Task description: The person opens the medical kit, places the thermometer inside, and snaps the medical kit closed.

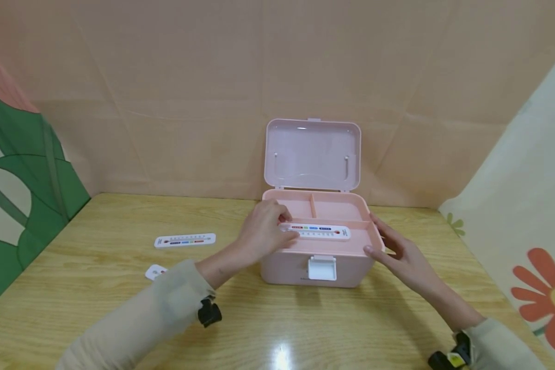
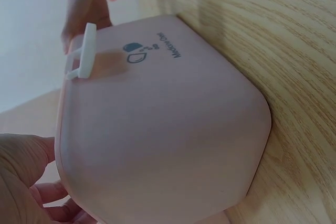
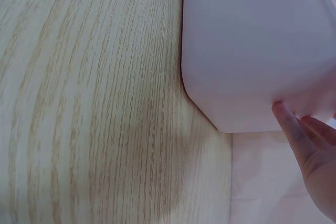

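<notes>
A pink medicine chest (image 1: pixel 287 268) stands on the table with its lid (image 1: pixel 312 154) raised and a divided tray (image 1: pixel 339 206) in its top. My left hand (image 1: pixel 265 226) pinches the left end of a flat white thermometer (image 1: pixel 321 232) at the tray's front compartment. Whether the thermometer touches the compartment floor, I cannot tell. In the left wrist view, the left hand's fingers (image 2: pixel 52 192) are at the chest's rim, and the thermometer is hidden. My right hand (image 1: pixel 404 259) touches the chest's right side with extended fingers; the right wrist view shows its fingertips (image 3: pixel 279 109) against the pink wall.
A second white thermometer (image 1: pixel 185 240) lies on the wooden table (image 1: pixel 120 221), left of the chest. Nearer, another white piece (image 1: pixel 154 271) is partly covered by the left sleeve (image 1: pixel 166 303). A white latch (image 1: pixel 322 268) hangs on the chest's front. Behind the table is a beige cloth (image 1: pixel 189 128).
</notes>
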`<act>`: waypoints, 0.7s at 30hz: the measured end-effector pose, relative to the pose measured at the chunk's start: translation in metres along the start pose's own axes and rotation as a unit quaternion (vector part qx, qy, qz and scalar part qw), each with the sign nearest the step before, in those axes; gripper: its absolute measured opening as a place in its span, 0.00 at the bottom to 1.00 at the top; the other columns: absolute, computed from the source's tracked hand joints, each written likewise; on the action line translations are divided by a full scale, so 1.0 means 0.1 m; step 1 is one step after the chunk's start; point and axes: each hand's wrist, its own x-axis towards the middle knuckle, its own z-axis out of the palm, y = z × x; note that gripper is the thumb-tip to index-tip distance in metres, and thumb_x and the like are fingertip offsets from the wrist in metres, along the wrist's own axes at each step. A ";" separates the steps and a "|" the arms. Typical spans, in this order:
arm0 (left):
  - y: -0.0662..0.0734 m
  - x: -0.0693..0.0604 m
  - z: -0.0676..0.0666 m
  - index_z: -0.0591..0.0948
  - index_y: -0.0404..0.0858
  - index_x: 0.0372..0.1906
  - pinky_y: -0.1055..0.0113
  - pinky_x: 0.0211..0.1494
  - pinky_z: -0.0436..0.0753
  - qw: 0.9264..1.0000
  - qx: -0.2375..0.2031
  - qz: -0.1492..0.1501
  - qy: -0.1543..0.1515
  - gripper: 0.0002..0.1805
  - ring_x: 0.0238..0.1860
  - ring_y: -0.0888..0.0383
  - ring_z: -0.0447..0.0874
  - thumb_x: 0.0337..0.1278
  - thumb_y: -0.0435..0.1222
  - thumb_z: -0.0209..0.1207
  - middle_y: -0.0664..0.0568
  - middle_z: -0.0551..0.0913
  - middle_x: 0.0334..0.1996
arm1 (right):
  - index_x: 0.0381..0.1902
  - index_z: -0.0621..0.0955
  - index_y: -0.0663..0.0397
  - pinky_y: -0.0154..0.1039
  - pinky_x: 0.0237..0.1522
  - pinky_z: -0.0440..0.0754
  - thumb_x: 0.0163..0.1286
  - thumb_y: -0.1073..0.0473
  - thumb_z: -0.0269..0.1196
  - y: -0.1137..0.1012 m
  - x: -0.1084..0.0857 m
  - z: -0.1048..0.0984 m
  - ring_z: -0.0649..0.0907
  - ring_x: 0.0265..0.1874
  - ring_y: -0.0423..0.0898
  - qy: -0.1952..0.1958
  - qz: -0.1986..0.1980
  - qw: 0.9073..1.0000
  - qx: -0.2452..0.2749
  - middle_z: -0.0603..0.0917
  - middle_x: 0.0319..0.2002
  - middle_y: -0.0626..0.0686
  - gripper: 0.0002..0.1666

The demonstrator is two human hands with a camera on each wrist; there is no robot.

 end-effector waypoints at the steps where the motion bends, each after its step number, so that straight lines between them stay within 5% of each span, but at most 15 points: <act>1: 0.00 0.00 0.00 0.85 0.35 0.35 0.67 0.38 0.76 1.000 0.001 0.000 0.000 0.15 0.34 0.57 0.75 0.43 0.39 0.73 0.49 0.81 0.33 | 0.76 0.50 0.35 0.59 0.54 0.77 0.71 0.48 0.58 0.00 0.00 0.00 0.65 0.66 0.68 0.000 0.001 1.000 0.001 0.56 0.74 0.61 0.43; 11: -0.02 -0.03 -0.02 0.85 0.36 0.38 0.65 0.41 0.73 1.000 -0.011 0.005 0.000 0.17 0.38 0.55 0.73 0.44 0.41 0.73 0.49 0.80 0.35 | 0.76 0.49 0.34 0.59 0.54 0.77 0.71 0.47 0.58 -0.01 0.00 0.00 0.65 0.66 0.68 -0.005 0.005 1.000 0.001 0.55 0.74 0.62 0.43; 21: -0.14 -0.08 -0.04 0.84 0.35 0.40 0.58 0.50 0.75 0.995 -0.069 0.059 0.036 0.17 0.46 0.52 0.76 0.43 0.37 0.72 0.49 0.83 0.39 | 0.76 0.50 0.36 0.59 0.54 0.77 0.71 0.47 0.58 -0.02 -0.01 0.00 0.65 0.66 0.68 0.000 0.003 1.000 -0.001 0.56 0.74 0.62 0.43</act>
